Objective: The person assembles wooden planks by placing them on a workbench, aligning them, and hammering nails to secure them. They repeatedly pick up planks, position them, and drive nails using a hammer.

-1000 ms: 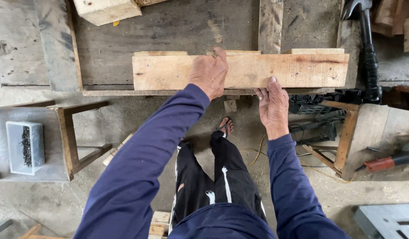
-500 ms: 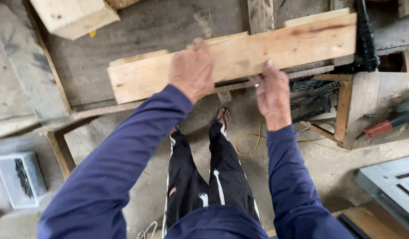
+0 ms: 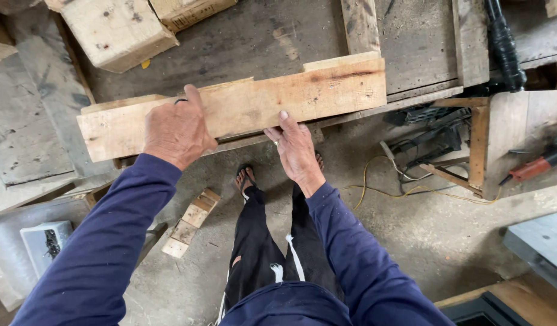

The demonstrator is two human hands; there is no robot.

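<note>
While gripping pale wooden board at both points: left hand laid over near face toward left end, fingers together, curled over top edge. Right hand against lower edge near middle, fingers together, tips pressed to wood. Board tilted, right end higher, resting across dark workbench front edge. Square timber block on bench, well apart, upper left. Small wood offcut on concrete floor below. Red-handled tool far right.
</note>
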